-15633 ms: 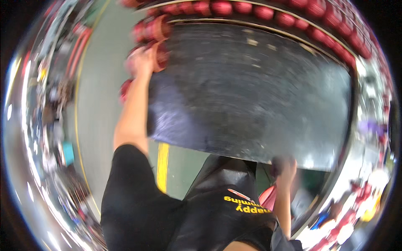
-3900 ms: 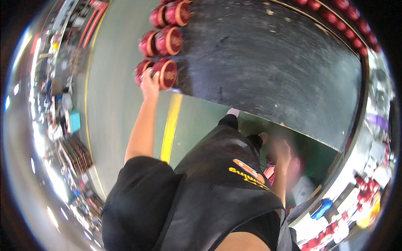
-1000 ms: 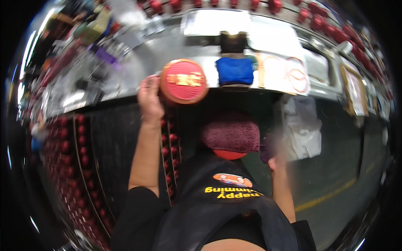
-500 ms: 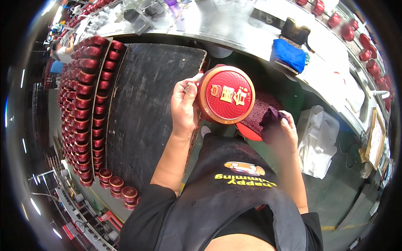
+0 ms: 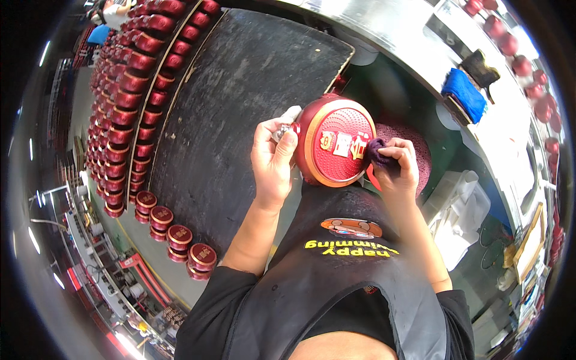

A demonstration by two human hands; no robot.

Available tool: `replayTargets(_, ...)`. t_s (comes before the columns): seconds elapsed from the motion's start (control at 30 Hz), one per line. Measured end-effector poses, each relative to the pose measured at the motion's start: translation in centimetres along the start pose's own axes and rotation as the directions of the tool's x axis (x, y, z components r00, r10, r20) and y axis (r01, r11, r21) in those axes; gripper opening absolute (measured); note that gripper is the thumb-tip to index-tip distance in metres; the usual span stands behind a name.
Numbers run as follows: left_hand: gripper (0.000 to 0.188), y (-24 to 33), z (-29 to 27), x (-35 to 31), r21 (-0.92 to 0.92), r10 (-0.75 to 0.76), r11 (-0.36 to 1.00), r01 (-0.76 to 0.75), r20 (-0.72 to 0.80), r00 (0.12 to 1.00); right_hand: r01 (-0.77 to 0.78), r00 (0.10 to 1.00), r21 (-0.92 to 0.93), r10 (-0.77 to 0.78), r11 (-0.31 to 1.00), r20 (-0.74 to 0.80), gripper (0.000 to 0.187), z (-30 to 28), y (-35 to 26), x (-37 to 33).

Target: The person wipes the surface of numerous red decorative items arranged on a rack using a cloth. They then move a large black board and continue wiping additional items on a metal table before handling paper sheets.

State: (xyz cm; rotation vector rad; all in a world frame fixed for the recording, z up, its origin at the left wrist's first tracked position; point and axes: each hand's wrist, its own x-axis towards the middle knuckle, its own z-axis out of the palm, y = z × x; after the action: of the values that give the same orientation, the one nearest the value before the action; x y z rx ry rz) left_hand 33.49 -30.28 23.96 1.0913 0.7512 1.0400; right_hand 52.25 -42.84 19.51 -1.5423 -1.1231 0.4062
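Note:
Held up before my apron is a red, drum-shaped bottle (image 5: 327, 159) with a gold-brown rim and raised gold lettering on its round face. My left hand (image 5: 273, 159) is closed round its narrow neck at the left side, with a crumpled whitish piece (image 5: 291, 113) between the fingers. A bunched dark purple cloth (image 5: 379, 155) is gripped in my right hand (image 5: 401, 165). The cloth touches or nearly touches the right edge of the bottle's face, close to the lettering.
Left of me a worn black board (image 5: 252, 72) lies beside dense rows of similar red bottles (image 5: 129, 99). Several more bottles (image 5: 180, 237) line its near edge. Behind my right hand is a speckled reddish round seat (image 5: 414, 141). A metal bench (image 5: 390, 30) carries a folded blue cloth (image 5: 465, 96); white plastic (image 5: 456, 204) fills a bin.
My right hand has brought the purple cloth leftward and up to the bottle's right edge. The bottle has tilted, showing more of its side. The whole view has turned and shifted.

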Motion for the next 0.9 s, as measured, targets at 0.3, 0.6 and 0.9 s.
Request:
replayTargets(0.3,0.020,1.0,-4.8,-1.6,0.073,0.063,0.996,-0.052,-0.152,0.986,0.167,0.979,-0.159,-0.145,0.973,0.143,0.039,5.2,-1.2,4.6)
replayTargets(0.6,0.023,1.9,-9.8,-2.9,0.087,0.076,0.995,-0.058,-0.232,0.970,0.210,0.947,-0.061,-0.188,0.976,0.259,0.037,9.8,-2.8,2.9)
replayTargets(0.9,0.020,2.3,-14.3,-4.2,0.137,0.067,0.990,-0.022,-0.331,0.941,0.349,0.784,0.128,-0.364,0.928,0.503,0.046,13.1,-6.3,0.7)
